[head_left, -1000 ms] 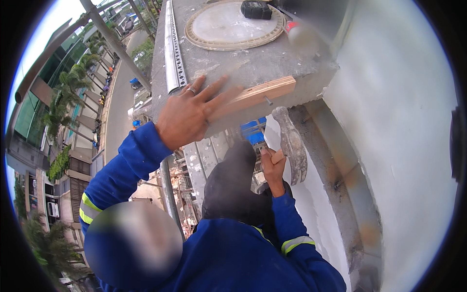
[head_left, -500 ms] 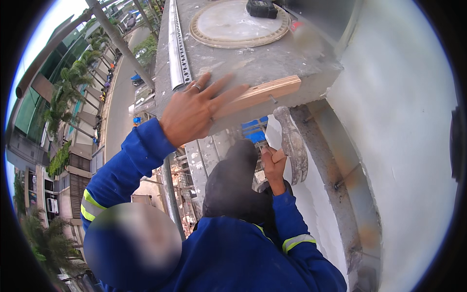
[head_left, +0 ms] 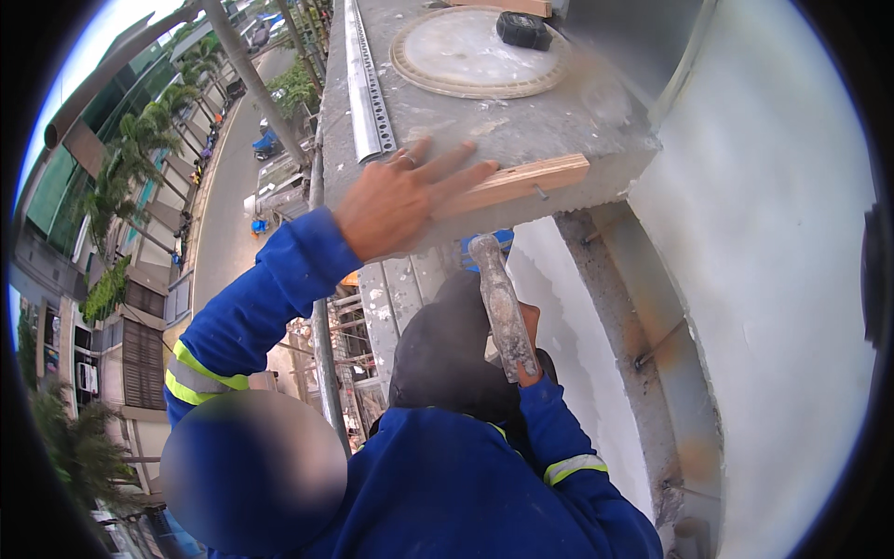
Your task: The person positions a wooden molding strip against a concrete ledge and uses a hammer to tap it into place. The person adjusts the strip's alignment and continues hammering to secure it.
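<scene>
My left hand (head_left: 391, 205) lies with fingers spread over the left end of a wood strip (head_left: 526, 182), against the front edge of a concrete ledge (head_left: 447, 126). Its fingertips reach over the ledge top and are slightly blurred. From the front face of the strip a nail (head_left: 540, 194) sticks out, right of that hand. Below the ledge, my right hand (head_left: 530, 321) is closed round a hammer (head_left: 503, 303). The hammer's worn, whitish head hangs in front of the hand, hiding most of the fingers and the handle. Head and nail are apart.
On the ledge lie a perforated corner bead (head_left: 370, 93), a round whitish lid (head_left: 456, 56) and a small black device (head_left: 523, 30) on it. A pale wall (head_left: 773, 233) rises at right. Scaffold pole (head_left: 256, 79) and a street far below are at left.
The hammer has moved left and down, away from the nail's right side, and its head now covers my right hand. My left hand stays on the wood strip while the view has shifted slightly.
</scene>
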`<state>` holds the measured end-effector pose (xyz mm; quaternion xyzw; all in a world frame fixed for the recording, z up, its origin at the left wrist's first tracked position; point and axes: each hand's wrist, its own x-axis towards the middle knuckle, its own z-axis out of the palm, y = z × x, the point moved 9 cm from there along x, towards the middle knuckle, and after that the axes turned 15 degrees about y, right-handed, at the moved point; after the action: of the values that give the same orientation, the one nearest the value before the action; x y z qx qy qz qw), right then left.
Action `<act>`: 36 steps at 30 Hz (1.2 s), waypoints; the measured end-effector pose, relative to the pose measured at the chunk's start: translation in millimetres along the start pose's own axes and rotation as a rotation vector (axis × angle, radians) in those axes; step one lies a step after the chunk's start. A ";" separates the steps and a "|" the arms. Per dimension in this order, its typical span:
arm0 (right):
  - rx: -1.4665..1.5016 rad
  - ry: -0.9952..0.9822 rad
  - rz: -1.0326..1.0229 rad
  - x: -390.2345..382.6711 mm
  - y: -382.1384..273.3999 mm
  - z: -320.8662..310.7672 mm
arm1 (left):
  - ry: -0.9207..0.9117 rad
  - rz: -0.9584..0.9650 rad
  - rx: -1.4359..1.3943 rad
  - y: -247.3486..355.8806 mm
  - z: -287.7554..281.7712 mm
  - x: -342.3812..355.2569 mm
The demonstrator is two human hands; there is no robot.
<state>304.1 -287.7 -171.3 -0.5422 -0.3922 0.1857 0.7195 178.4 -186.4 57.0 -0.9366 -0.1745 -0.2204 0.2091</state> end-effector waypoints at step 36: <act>-0.086 -0.111 -0.095 14.3 8.1 16.3 | 0.087 -0.178 0.272 -4.9 -10.0 -62.3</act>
<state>301.9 -264.7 -171.9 -0.5424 -0.4645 0.1641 0.6806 120.5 -201.6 36.4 -0.8701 -0.2760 -0.2524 0.3211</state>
